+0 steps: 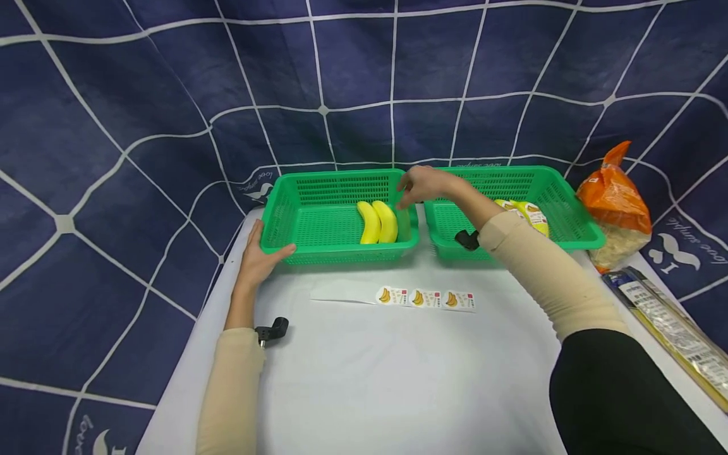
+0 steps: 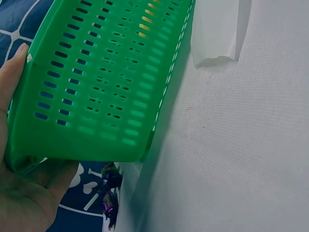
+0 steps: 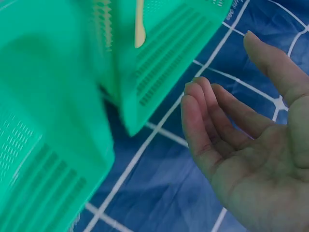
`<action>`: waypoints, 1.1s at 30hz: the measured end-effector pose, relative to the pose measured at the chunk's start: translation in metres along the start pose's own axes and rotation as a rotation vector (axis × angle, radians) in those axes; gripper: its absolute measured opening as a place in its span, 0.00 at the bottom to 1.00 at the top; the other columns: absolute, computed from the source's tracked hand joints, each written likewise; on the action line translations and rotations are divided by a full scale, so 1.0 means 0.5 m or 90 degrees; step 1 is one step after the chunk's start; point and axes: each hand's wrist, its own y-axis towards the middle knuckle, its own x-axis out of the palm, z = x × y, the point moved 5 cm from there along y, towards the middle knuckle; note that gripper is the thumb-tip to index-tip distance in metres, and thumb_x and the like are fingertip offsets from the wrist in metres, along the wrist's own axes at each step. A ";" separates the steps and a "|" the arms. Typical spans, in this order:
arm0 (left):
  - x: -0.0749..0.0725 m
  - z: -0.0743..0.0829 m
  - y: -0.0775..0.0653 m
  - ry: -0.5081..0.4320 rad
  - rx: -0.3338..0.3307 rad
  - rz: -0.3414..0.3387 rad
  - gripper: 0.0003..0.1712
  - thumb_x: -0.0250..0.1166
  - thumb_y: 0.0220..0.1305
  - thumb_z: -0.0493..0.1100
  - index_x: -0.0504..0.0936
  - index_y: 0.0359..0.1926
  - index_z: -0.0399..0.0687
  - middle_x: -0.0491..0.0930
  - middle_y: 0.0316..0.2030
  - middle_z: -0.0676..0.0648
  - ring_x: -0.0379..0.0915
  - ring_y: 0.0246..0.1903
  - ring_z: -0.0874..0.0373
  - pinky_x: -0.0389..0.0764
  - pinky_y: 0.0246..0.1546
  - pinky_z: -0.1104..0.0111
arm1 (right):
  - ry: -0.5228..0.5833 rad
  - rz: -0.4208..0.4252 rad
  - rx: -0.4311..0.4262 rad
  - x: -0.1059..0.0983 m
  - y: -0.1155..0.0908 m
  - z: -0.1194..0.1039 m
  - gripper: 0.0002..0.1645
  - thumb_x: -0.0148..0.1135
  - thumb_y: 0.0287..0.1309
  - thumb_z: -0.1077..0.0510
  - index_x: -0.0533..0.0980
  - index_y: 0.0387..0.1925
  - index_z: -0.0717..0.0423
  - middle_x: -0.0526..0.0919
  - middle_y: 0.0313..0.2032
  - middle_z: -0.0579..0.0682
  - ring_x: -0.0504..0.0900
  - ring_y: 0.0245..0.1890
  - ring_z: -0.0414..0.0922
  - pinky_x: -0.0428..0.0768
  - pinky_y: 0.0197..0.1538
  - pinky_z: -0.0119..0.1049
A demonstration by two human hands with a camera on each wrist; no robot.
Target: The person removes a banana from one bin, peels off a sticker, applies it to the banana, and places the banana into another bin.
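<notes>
My left hand [image 1: 254, 260] grips the near left corner of the left green basket [image 1: 341, 254], its thumb along the front rim. In the left wrist view, that hand [image 2: 29, 193] has thumb and fingers around the corner of the basket [image 2: 96, 140]. Two yellow bananas [image 1: 380, 222] lie side by side toward the basket's right end. My right hand [image 1: 423, 183] is over that end, near the gap between baskets. In the right wrist view, the right hand [image 3: 241, 140] is empty, fingers loosely bent. The right green basket [image 1: 569, 243] holds yellow items with white labels [image 1: 534, 215], partly hidden by the forearm.
A strip of banana stickers [image 1: 418, 298] lies on the white table [image 1: 398, 379] in front of the baskets. An orange-topped bag [image 1: 617, 202] stands right of them, with a flat printed package [image 1: 665, 322] along the right edge. A blue patterned cloth [image 1: 352, 69] hangs behind.
</notes>
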 end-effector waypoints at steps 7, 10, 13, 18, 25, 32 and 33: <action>0.000 -0.006 0.005 -0.005 0.000 0.008 0.66 0.74 0.52 0.55 0.38 0.78 0.50 0.34 0.79 0.50 0.29 0.78 0.49 0.39 0.76 0.47 | 0.060 -0.022 0.020 0.017 0.084 -0.026 0.36 0.68 0.57 0.47 0.72 0.63 0.60 0.84 0.39 0.57 0.81 0.42 0.53 0.80 0.56 0.47; -0.001 -0.007 0.005 -0.010 -0.002 0.013 0.66 0.75 0.51 0.54 0.39 0.78 0.51 0.35 0.79 0.51 0.29 0.78 0.50 0.39 0.76 0.47 | 0.092 -0.034 0.023 0.024 0.114 -0.033 0.37 0.67 0.58 0.48 0.70 0.64 0.60 0.83 0.44 0.54 0.81 0.42 0.49 0.79 0.59 0.47; 0.000 -0.007 0.006 -0.013 -0.004 0.011 0.66 0.75 0.51 0.55 0.39 0.78 0.51 0.35 0.78 0.53 0.29 0.78 0.50 0.39 0.76 0.47 | 0.121 -0.042 0.031 0.032 0.144 -0.033 0.37 0.67 0.59 0.48 0.70 0.65 0.60 0.81 0.52 0.56 0.81 0.45 0.48 0.79 0.59 0.44; 0.002 -0.009 0.006 -0.014 -0.004 0.007 0.66 0.75 0.51 0.56 0.39 0.78 0.51 0.35 0.78 0.53 0.29 0.78 0.50 0.39 0.76 0.47 | 0.126 -0.039 0.051 0.051 0.194 -0.018 0.37 0.67 0.59 0.48 0.69 0.65 0.61 0.81 0.46 0.55 0.80 0.45 0.50 0.81 0.52 0.37; 0.008 -0.011 0.007 -0.022 -0.006 0.003 0.66 0.75 0.51 0.55 0.39 0.78 0.52 0.34 0.78 0.53 0.29 0.78 0.50 0.39 0.76 0.47 | 0.148 -0.072 0.100 0.087 0.239 0.012 0.37 0.67 0.58 0.49 0.69 0.64 0.63 0.75 0.60 0.59 0.78 0.56 0.54 0.78 0.61 0.41; 0.004 -0.013 0.008 -0.033 0.011 0.007 0.65 0.75 0.51 0.54 0.39 0.78 0.52 0.35 0.78 0.52 0.29 0.78 0.50 0.39 0.76 0.47 | 0.134 -0.059 0.119 0.110 0.264 0.020 0.24 0.69 0.57 0.49 0.75 0.46 0.62 0.76 0.40 0.49 0.76 0.40 0.44 0.79 0.56 0.39; 0.004 -0.014 0.008 -0.037 0.015 0.008 0.65 0.75 0.52 0.53 0.39 0.78 0.51 0.35 0.78 0.52 0.29 0.78 0.50 0.39 0.76 0.47 | 0.130 -0.053 0.119 0.111 0.267 0.020 0.20 0.69 0.56 0.49 0.75 0.41 0.60 0.74 0.35 0.47 0.74 0.37 0.44 0.80 0.54 0.39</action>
